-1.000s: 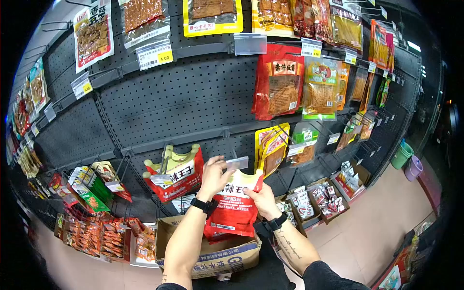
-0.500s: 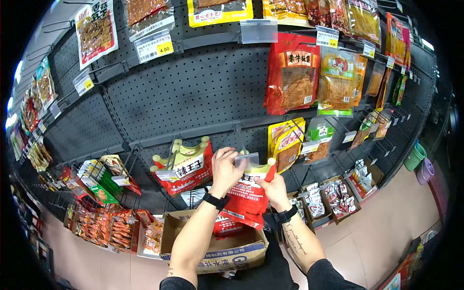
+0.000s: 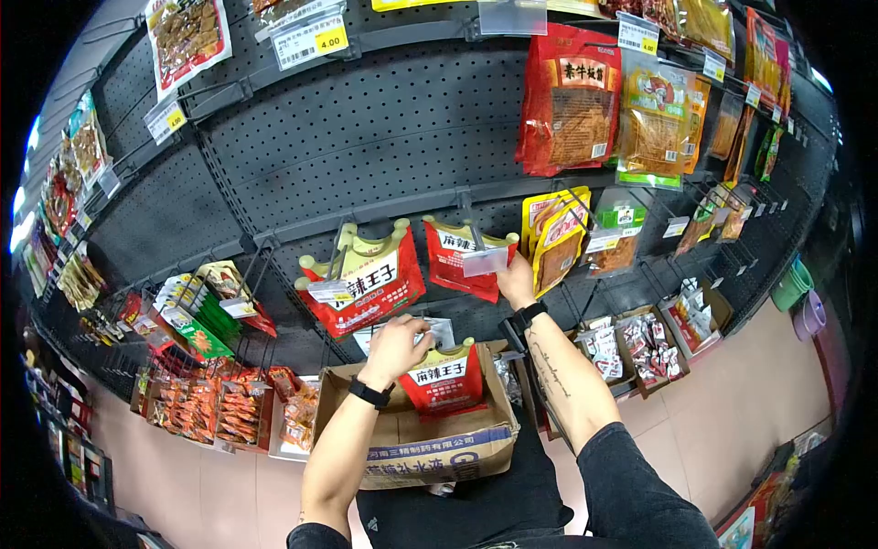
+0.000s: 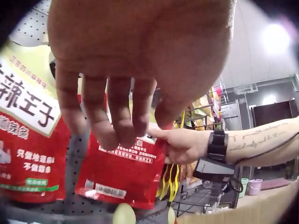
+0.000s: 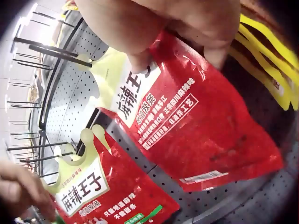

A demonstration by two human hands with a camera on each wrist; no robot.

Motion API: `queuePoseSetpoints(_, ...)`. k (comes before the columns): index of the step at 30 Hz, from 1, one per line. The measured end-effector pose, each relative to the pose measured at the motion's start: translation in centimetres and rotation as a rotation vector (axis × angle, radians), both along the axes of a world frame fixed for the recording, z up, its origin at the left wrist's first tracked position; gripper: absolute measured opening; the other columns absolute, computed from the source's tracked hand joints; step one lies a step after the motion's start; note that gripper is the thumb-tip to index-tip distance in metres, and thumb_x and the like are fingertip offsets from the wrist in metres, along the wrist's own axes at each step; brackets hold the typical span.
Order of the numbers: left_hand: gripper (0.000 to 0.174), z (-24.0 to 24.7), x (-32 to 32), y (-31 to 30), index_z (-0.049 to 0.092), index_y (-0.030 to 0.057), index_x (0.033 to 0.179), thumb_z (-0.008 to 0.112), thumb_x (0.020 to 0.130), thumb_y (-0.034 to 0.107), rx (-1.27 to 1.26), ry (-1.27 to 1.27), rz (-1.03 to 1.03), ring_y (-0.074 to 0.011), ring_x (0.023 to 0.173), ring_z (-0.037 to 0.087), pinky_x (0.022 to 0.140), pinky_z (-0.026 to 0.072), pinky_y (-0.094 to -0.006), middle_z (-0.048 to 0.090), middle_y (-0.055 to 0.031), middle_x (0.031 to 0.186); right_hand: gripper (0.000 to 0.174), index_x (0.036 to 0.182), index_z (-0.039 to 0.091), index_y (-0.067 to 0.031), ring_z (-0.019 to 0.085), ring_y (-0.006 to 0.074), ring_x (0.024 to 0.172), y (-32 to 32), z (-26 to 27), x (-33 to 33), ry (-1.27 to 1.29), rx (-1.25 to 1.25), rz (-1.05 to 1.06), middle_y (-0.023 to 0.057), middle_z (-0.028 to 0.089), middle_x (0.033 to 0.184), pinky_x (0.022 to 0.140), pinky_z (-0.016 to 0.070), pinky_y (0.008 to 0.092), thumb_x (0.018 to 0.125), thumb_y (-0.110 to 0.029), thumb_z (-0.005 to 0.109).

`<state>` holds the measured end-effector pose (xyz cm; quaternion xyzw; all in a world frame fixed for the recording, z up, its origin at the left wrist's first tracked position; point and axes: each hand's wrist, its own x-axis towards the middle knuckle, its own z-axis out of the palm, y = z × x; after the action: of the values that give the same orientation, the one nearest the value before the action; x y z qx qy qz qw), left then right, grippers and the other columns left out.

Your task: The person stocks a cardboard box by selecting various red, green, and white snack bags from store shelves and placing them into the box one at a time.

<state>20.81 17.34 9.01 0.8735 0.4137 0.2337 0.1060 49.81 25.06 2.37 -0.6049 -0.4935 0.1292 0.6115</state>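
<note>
My right hand (image 3: 518, 282) pinches the right edge of a red snack bag (image 3: 464, 276) with a pale crown-shaped top. This bag hangs at a hook of the pegboard rack, behind a clear tag holder (image 3: 487, 263). In the right wrist view, thumb and fingers grip the bag (image 5: 210, 126) near its upper side. My left hand (image 3: 396, 350) is lower, over the cardboard box (image 3: 439, 464), fingers relaxed and holding nothing. Beside it, another red bag (image 3: 444, 382) stands in the box. A matching, larger-looking red bag (image 3: 370, 291) hangs just left of the held one.
Yellow-edged packs (image 3: 558, 233) hang right beside my right hand. Bare metal hooks and price tags (image 3: 167, 121) stick out from the rack. Open cartons of small packets (image 3: 649, 355) line the bottom on both sides. Two buckets (image 3: 792, 285) stand on the floor at far right.
The left hand has left the bag and tag holder and come down to the box. The held bag has moved up and back onto the hook, the right hand with it. The view has tilted down.
</note>
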Motion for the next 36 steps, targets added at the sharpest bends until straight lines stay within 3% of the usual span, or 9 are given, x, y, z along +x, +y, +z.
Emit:
queuePoseSetpoints(4, 0.038, -3.1, -2.3, -1.3, 0.067, 0.0103, 0.109, 0.073, 0.082, 0.037, -0.018, 0.071, 0.021, -0.0321, 0.096, 0.064, 0.082, 0.0521, -0.0432, 0.067, -0.0106, 0.102, 0.042, 0.111, 0.063, -0.0035, 0.067, 0.0355, 0.1, -4.2, -3.2, -2.5, 0.001, -0.218, 0.012, 0.0188, 0.07, 0.104, 0.085, 0.0516, 0.0403, 0.079, -0.027, 0.076)
queuePoseSetpoints(6, 0.045, -4.8, -2.5, -1.1, 0.065, 0.0097, 0.114, 0.075, 0.081, 0.038, -0.081, 0.074, 0.009, -0.0317, 0.098, 0.064, 0.082, 0.0521, -0.0431, 0.069, -0.01, 0.102, 0.049, 0.122, 0.061, -0.0022, 0.066, 0.0277, 0.104, -6.8, -4.5, -3.6, 0.089, -0.266, 0.325, 0.0153, 0.071, 0.11, 0.09, 0.0486, 0.0356, 0.08, -0.023, 0.076)
queuePoseSetpoints(9, 0.031, -6.2, -1.8, -1.1, 0.064, 0.0108, 0.102, 0.074, 0.082, 0.033, -0.078, -0.027, 0.014, -0.0325, 0.089, 0.067, 0.074, 0.0524, -0.0438, 0.07, -0.0101, 0.087, 0.058, 0.128, 0.056, 0.0017, 0.064, 0.0259, 0.11, -6.0, -11.3, -3.5, 0.03, -0.276, 0.394, 0.0179, 0.067, 0.119, 0.093, 0.0468, 0.0339, 0.085, -0.033, 0.073)
queuePoseSetpoints(14, 0.018, -3.5, -1.2, -3.1, 0.06, 0.0109, 0.093, 0.066, 0.088, 0.027, -0.094, -0.035, -0.08, -0.0337, 0.081, 0.067, 0.069, 0.0511, -0.046, 0.068, -0.0133, 0.082, 0.059, 0.126, 0.055, 0.0034, 0.063, 0.0311, 0.111, -11.1, -5.7, -3.7, 0.18, -0.37, 0.411, 0.022, 0.066, 0.117, 0.093, 0.0472, 0.0349, 0.085, -0.035, 0.073)
queuePoseSetpoints(17, 0.016, -1.9, -1.1, -3.3, 0.06, 0.0106, 0.089, 0.066, 0.089, 0.025, -0.043, -0.199, -0.146, -0.0325, 0.076, 0.067, 0.063, 0.0508, -0.0436, 0.067, -0.0117, 0.079, 0.05, 0.122, 0.059, 0.002, 0.063, 0.0328, 0.111, -16.6, 0.0, -5.2, -0.445, -0.381, 0.072, 0.0223, 0.066, 0.115, 0.092, 0.0484, 0.0349, 0.088, -0.035, 0.068)
queuePoseSetpoints(19, 0.014, 0.8, -0.6, -4.1, 0.061, 0.0096, 0.088, 0.068, 0.087, 0.022, -0.044, -0.354, -0.151, -0.0314, 0.072, 0.066, 0.061, 0.0503, -0.0408, 0.067, -0.0113, 0.077, 0.042, 0.121, 0.062, 0.0009, 0.063, 0.0266, 0.111, -18.2, 2.6, -5.4, -0.509, -0.334, 0.089, 0.0182, 0.067, 0.115, 0.094, 0.0475, 0.0324, 0.095, -0.033, 0.061)
queuePoseSetpoints(22, 0.01, 5.4, 0.7, -4.7, 0.064, 0.002, 0.09, 0.071, 0.084, 0.004, -0.056, -0.575, -0.149, -0.0171, 0.071, 0.069, 0.065, 0.0523, -0.0279, 0.069, -0.0096, 0.078, 0.034, 0.127, 0.057, 0.0001, 0.058, 0.0134, 0.108, -19.5, 5.4, -6.1, 0.493, -0.155, 0.708, 0.006, 0.064, 0.118, 0.098, 0.0446, 0.0295, 0.103, -0.022, 0.048)
queuePoseSetpoints(32, 0.012, 5.4, 7.4, 3.2, 0.069, -0.004, 0.095, 0.069, 0.086, 0.004, -0.457, -0.816, -0.159, -0.0089, 0.081, 0.065, 0.07, 0.0506, -0.0244, 0.072, -0.0051, 0.09, 0.023, 0.118, 0.062, 0.0013, 0.062, 0.0104, 0.095, -14.7, 1.5, -5.7, 0.714, 0.054, 0.484, 0.0044, 0.068, 0.109, 0.086, 0.0488, 0.0272, 0.098, -0.008, 0.058)
queuePoseSetpoints(36, 0.015, 5.6, 8.3, 3.7, 0.071, -0.002, 0.096, 0.07, 0.082, 0.002, -0.293, -0.719, -0.194, -0.0118, 0.076, 0.066, 0.069, 0.0514, -0.0264, 0.072, -0.0086, 0.086, 0.019, 0.114, 0.063, 0.0018, 0.063, 0.012, 0.094, -14.7, 2.0, -5.1, 0.655, 0.099, 0.366, 0.0061, 0.069, 0.107, 0.086, 0.0503, 0.0287, 0.097, -0.008, 0.059)
